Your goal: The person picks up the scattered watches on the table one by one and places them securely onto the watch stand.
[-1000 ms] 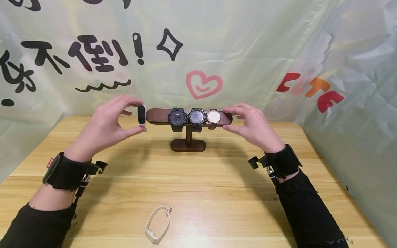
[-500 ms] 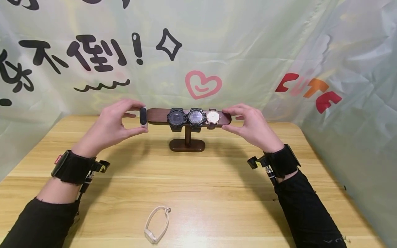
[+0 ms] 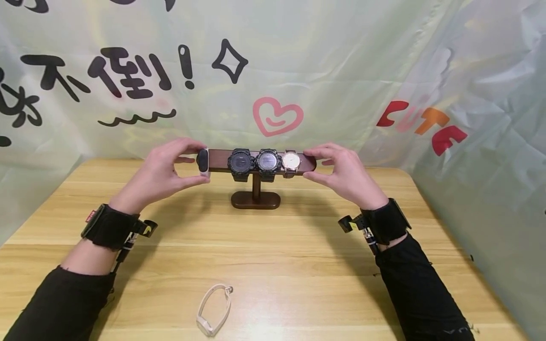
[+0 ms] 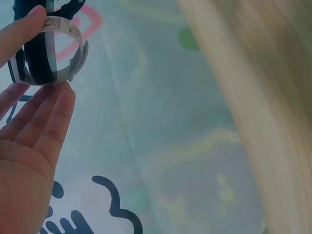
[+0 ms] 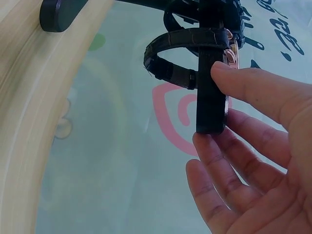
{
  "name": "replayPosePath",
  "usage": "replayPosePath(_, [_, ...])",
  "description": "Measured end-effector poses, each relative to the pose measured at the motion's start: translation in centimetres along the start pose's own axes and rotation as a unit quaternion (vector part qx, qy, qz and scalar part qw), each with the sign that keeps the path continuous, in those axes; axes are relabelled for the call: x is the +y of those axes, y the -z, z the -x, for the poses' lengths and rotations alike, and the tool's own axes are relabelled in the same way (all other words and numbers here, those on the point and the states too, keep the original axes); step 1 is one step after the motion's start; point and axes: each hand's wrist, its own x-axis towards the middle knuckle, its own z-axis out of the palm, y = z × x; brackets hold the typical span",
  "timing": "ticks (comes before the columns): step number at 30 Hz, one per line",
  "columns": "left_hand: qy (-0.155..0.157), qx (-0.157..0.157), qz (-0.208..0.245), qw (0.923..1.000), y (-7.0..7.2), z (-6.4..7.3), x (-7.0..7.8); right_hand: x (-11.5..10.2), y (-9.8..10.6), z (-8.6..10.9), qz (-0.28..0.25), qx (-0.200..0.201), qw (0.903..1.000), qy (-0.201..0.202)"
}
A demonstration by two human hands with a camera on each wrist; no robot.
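Observation:
A dark wooden watch stand [image 3: 219,161] stands on the table with two black digital watches [image 3: 241,162] and a rose-gold watch [image 3: 291,161] strapped round its bar. My left hand [image 3: 164,168] pinches a fitness band [image 3: 204,162] with a dark screen and pale strap, at the bar's left end. The left wrist view shows the band's loop [image 4: 63,24] round the bar's end, between thumb and fingers. On the right end of the bar, my right hand [image 3: 341,170] grips between thumb and fingers; the right wrist view shows the bar's end [image 5: 210,107] there.
A pale-strapped band [image 3: 214,310] lies on the wooden table [image 3: 298,265] near the front. Behind the stand hangs a printed cloth [image 3: 332,71], which also runs along the right side. The stand's small base [image 3: 256,200] rests on the tabletop.
My left hand has moved right with the fitness band, from beside the bar's left end to round it. The right hand has kept its grip on the right end.

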Motion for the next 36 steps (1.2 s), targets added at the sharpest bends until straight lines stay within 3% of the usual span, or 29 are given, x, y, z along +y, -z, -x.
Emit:
replayPosePath(15, [-0.004, -0.006, -0.010, 0.9999, -1.4, -1.1, 0.0, 0.1, -0.2, -0.1, 0.001, 0.007, 1.0000, 0.004])
replayPosePath(23, [0.007, -0.017, 0.007, 0.9998, -1.9, -1.5, 0.1, 0.2, -0.2, -0.1, -0.001, 0.010, 0.9999, 0.004])
replayPosePath(36, [-0.015, -0.011, 0.012, 0.9998, -2.5, -1.9, 0.6, 0.2, -0.2, -0.1, -0.005, 0.009, 0.9999, 0.004])
